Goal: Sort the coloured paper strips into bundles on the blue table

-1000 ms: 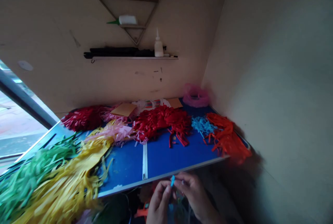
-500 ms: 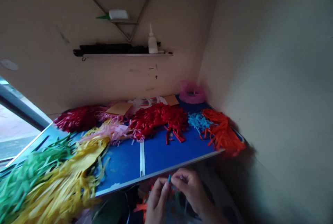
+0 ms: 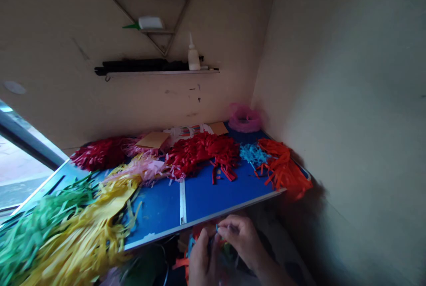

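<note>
Below the front edge of the table, my left hand (image 3: 201,255) and my right hand (image 3: 244,239) meet with their fingers closed. A narrow blue strip (image 3: 217,228) shows between their fingertips. The right thumb and forefinger pinch it. My left fingers close around its lower part, which is mostly hidden, and the left thumb is blurred. Behind the hands, in the shade, orange strips (image 3: 181,263) and some blue ones hang or lie; what holds them is unclear.
The blue table (image 3: 213,199) carries fringed bundles: green (image 3: 53,208), yellow (image 3: 96,219), pink (image 3: 146,168), red (image 3: 203,153), light blue (image 3: 254,154) and orange (image 3: 286,170). A pink plastic bag (image 3: 244,119) sits in the corner. A white bottle (image 3: 193,57) stands on the wall shelf (image 3: 159,72).
The left thumb and fingers have shifted, and less of the blue strip shows above them. My right hand stays close beside it. The view has tilted slightly.
</note>
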Demonstrator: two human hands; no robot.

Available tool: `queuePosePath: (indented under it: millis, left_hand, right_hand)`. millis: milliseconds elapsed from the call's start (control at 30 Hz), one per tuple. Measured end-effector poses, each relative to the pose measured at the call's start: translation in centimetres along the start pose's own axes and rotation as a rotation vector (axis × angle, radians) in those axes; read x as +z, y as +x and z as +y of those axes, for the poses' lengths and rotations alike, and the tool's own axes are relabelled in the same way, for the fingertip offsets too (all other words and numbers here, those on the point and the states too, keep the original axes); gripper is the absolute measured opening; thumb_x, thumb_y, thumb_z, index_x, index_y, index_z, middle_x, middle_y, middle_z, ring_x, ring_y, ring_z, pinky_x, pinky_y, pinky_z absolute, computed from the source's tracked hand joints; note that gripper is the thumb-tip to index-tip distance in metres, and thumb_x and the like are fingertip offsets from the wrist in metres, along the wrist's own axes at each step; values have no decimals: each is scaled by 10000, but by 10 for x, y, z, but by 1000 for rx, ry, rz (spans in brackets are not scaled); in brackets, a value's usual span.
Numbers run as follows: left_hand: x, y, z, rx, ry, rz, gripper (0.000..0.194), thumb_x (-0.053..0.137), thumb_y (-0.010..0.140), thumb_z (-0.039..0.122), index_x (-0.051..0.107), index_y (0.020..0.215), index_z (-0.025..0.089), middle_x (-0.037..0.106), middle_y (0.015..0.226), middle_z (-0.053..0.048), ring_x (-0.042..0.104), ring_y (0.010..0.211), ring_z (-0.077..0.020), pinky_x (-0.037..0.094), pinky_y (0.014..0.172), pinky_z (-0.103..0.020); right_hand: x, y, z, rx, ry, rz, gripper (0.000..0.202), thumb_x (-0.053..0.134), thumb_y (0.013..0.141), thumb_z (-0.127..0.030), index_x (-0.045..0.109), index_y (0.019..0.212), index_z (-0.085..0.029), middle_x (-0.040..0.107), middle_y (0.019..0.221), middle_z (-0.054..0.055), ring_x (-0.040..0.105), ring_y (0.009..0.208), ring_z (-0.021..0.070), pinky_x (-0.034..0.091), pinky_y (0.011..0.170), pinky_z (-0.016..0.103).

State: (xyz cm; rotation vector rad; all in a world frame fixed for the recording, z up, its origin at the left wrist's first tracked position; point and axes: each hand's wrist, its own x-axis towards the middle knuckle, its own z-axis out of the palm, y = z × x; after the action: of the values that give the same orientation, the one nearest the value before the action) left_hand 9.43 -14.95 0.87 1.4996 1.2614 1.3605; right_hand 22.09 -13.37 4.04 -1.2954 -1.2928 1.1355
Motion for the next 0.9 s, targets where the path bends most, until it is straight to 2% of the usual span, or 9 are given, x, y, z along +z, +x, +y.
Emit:
queuePosePath:
  millis: [133,300,367,467,533,667,733,800,900]
  left_hand:
    - [-2,0,-9,108,124,40,274,503,919,436,672,973,227,720,908,-91,651,811,-216,494,737,-303]
    - [-17,5,-23,377,450,-25,173,543,900,314,685,977,252,724,855,-73,660,790,-229,482,727,-320]
    - [-18,6,-23,399,472,1,181,550,897,311,684,1008,259,734,910,-75,667,844,-241,482,760,-328]
    - [-13,3,-19,257,355,93,188,555,902,363,683,993,261,734,941,-77,669,891,-244,477,796,-322]
    - [-9,0,-15,173,252,104,193,587,883,398,690,965,256,734,917,-74,673,868,-235,481,786,-304]
    - [-8,-2,-12,145,127,99,221,618,851,435,734,885,251,737,865,-83,666,850,-241,490,797,-318]
    - [-12,0,-11,104,43,87,234,638,828,453,743,865,247,740,865,-89,669,851,-249,503,800,-326]
    - [-17,3,-9,21,-20,39,251,680,788,464,741,875,236,742,888,-91,672,862,-253,513,803,-323]
    - [-23,12,-5,-166,-99,-143,293,737,731,472,724,845,203,723,850,-78,652,838,-237,509,783,-300]
  right_hand:
    - [0,-1,-1,-24,-23,0,246,645,786,-367,779,793,-161,733,737,69,658,690,212,504,628,276]
    - [3,-1,0,-115,-202,84,198,590,773,-254,759,723,-166,716,710,69,637,673,197,486,654,277]
    - [4,0,1,-124,-242,119,189,568,753,-224,734,686,-164,697,686,60,623,663,187,473,651,267]
    - [6,1,6,-93,-207,112,179,550,743,-228,694,656,-169,667,642,35,597,631,172,449,611,250]
    - [7,3,10,-83,-172,100,167,548,741,-240,674,656,-171,652,631,22,583,626,166,442,608,246]
    - [9,4,15,-82,-137,98,155,529,734,-235,653,665,-174,629,622,12,564,616,160,437,597,241]
    - [9,3,14,-130,-188,121,151,520,736,-209,646,659,-180,629,646,15,571,639,162,439,618,243]
    - [7,2,11,-200,-269,154,151,514,742,-180,639,658,-186,629,675,21,577,666,163,442,646,246]
    - [2,-1,5,-275,-354,136,155,512,749,-143,625,657,-193,613,680,14,574,672,153,441,659,243]
